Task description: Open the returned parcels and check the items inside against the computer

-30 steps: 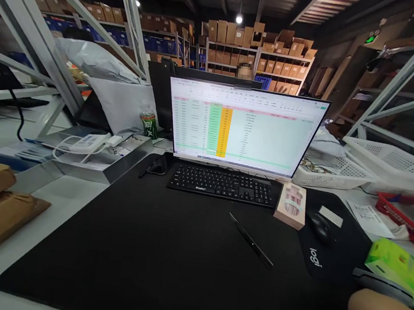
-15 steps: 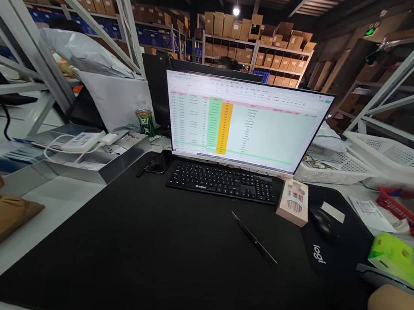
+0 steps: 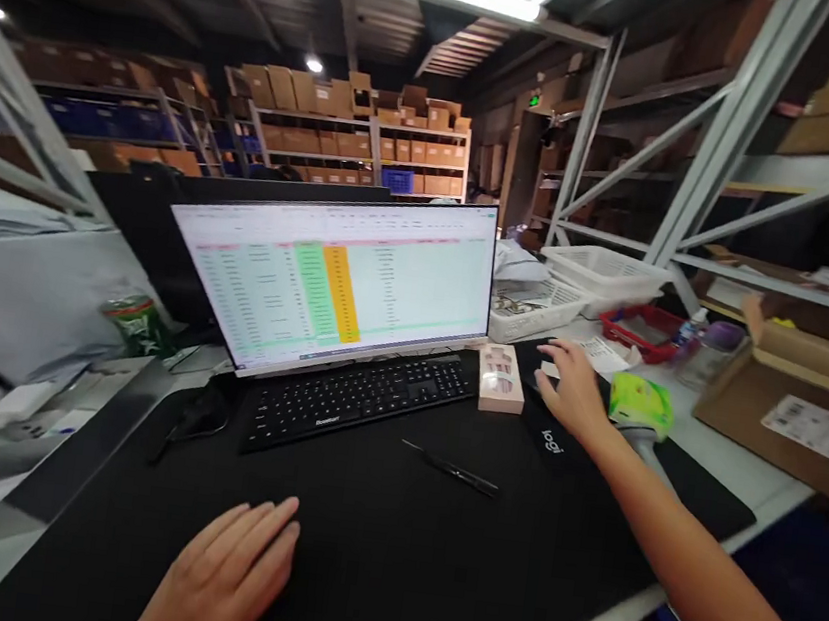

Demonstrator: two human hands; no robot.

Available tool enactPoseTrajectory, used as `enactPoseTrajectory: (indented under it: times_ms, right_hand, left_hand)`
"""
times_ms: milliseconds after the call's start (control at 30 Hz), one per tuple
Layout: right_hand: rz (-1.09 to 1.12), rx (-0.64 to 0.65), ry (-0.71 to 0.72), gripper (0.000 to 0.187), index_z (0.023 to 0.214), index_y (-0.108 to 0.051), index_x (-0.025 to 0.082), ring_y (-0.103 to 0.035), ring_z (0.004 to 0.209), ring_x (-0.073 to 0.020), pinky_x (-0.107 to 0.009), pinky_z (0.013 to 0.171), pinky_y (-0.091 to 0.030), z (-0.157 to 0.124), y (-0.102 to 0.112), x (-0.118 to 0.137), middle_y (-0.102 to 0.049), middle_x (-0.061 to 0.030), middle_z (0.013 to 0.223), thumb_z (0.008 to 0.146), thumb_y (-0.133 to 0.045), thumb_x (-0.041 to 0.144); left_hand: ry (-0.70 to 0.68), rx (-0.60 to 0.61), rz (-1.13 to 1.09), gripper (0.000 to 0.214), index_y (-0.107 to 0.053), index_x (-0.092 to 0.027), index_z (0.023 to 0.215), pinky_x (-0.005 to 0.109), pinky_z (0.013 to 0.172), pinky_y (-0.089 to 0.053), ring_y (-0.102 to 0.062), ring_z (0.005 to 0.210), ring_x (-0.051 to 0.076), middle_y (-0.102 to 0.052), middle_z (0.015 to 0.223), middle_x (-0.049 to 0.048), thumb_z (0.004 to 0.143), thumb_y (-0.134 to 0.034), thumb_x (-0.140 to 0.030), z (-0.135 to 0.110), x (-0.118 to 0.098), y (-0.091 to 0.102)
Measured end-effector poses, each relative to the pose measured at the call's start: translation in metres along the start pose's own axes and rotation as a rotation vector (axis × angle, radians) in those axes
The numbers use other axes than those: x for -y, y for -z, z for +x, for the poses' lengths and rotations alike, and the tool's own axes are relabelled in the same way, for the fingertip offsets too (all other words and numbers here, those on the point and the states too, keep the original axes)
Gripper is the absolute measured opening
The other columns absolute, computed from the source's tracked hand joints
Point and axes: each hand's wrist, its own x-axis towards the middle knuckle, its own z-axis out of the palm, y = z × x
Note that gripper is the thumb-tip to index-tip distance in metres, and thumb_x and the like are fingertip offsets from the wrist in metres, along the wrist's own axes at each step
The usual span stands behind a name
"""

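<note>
My left hand [image 3: 225, 569] lies palm down on the black desk mat [image 3: 355, 545], its fingers stretched out and holding nothing. Over the mouse pad [image 3: 551, 440] reaches my right hand [image 3: 575, 386], thumb and fingers apart. A black mouse [image 3: 537, 398] shows only in part beside its thumb; whether they touch I cannot tell. Just left of that hand stands a pale pink box with a window [image 3: 501, 380]. A slim black pen-like tool with a pointed metal tip [image 3: 451, 469] lies on the mat between both hands.
A monitor [image 3: 417, 291] with a spreadsheet stands behind a black keyboard [image 3: 365, 400]. White baskets [image 3: 535, 310], a red basket [image 3: 634, 337] and a green packet [image 3: 641, 404] are at the right. An open carton [image 3: 752, 392] sits further right, a drink can [image 3: 135, 322] at the left.
The view has turned to the right. Both hands have come into sight, the left onto the mat and the right over the mouse pad. The tool and pink box appear unmoved.
</note>
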Motion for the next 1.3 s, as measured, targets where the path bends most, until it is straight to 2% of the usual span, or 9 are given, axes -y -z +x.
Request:
enactPoseTrajectory:
  times_ms: [67,133,300,400,600,767,967,1300]
  right_hand:
    - [-0.057,0.082,-0.14,0.046,0.14,-0.062,0.016,-0.058,0.13,-0.0366,-0.054,0.113,-0.05,-0.011,-0.01,-0.01,-0.06,-0.0195,0.137,0.095,-0.065,0.026]
    - [-0.099,0.194,-0.232,0.049,0.139,-0.062,0.015,-0.062,0.125,-0.0378,-0.055,0.11,-0.051,-0.02,-0.024,-0.018,-0.062,-0.0207,0.136,0.092,-0.066,0.028]
    - [-0.061,0.311,-0.191,0.054,0.14,-0.062,0.019,-0.066,0.122,-0.0322,-0.044,0.107,-0.055,-0.042,-0.051,-0.044,-0.062,-0.018,0.139,0.089,-0.069,0.036]
    - [-0.056,0.358,-0.17,0.059,0.145,-0.059,0.02,-0.065,0.125,-0.0315,-0.042,0.107,-0.055,-0.048,-0.064,-0.062,-0.056,-0.0174,0.146,0.09,-0.067,0.04]
    - [-0.107,0.348,-0.105,0.055,0.147,-0.061,0.023,-0.061,0.13,-0.0329,-0.046,0.111,-0.052,-0.05,-0.081,-0.078,-0.056,-0.0153,0.147,0.095,-0.055,0.039]
    - [-0.124,0.33,-0.098,0.054,0.145,-0.065,0.026,-0.062,0.129,-0.0332,-0.047,0.111,-0.053,-0.055,-0.089,-0.087,-0.057,-0.0142,0.144,0.095,-0.052,0.042]
    - [-0.117,0.303,-0.081,0.052,0.14,-0.068,0.024,-0.061,0.131,-0.0335,-0.048,0.112,-0.052,-0.057,-0.093,-0.093,-0.055,-0.0166,0.142,0.096,-0.049,0.045]
    - [-0.036,0.241,-0.145,0.05,0.129,-0.073,0.024,-0.064,0.125,-0.0354,-0.051,0.109,-0.054,-0.055,-0.101,-0.095,-0.06,-0.0165,0.135,0.087,-0.054,0.044]
  left_hand:
    - [-0.037,-0.016,0.02,0.015,-0.07,-0.016,0.107,0.044,0.097,-0.054,-0.069,0.103,0.025,-0.075,0.116,0.0124,0.093,-0.068,-0.01,0.014,0.008,-0.017]
    - [-0.001,-0.018,-0.014,0.012,-0.07,-0.014,0.105,0.045,0.097,-0.054,-0.068,0.104,0.027,-0.075,0.116,0.0141,0.094,-0.065,-0.009,0.014,0.01,-0.026]
    - [0.043,0.015,-0.181,0.019,-0.071,-0.019,0.104,0.039,0.107,-0.051,-0.067,0.112,0.022,-0.075,0.121,0.0079,0.1,-0.053,-0.012,-0.012,-0.002,-0.034]
    - [0.101,0.043,-0.159,0.02,-0.07,-0.019,0.105,0.038,0.106,-0.054,-0.067,0.116,0.022,-0.073,0.124,0.0088,0.097,-0.055,-0.009,-0.012,-0.005,-0.033]
    - [0.11,0.096,-0.198,0.018,-0.067,-0.018,0.098,0.039,0.096,-0.06,-0.07,0.104,0.022,-0.074,0.114,0.0098,0.095,-0.054,-0.007,0.0,0.0,-0.022]
    - [0.122,0.17,-0.277,0.017,-0.064,-0.018,0.097,0.034,0.081,-0.06,-0.069,0.085,0.018,-0.074,0.094,0.0051,0.094,-0.053,-0.005,-0.005,0.006,-0.018]
    - [0.188,0.19,-0.297,0.017,-0.06,-0.019,0.091,0.03,0.068,-0.055,-0.066,0.075,0.016,-0.07,0.085,0.0035,0.093,-0.051,-0.005,-0.012,0.011,-0.019]
    - [0.232,0.244,-0.376,0.018,-0.057,-0.021,0.088,0.029,0.064,-0.052,-0.063,0.071,0.015,-0.067,0.081,0.0011,0.091,-0.05,-0.005,-0.016,0.009,-0.02]
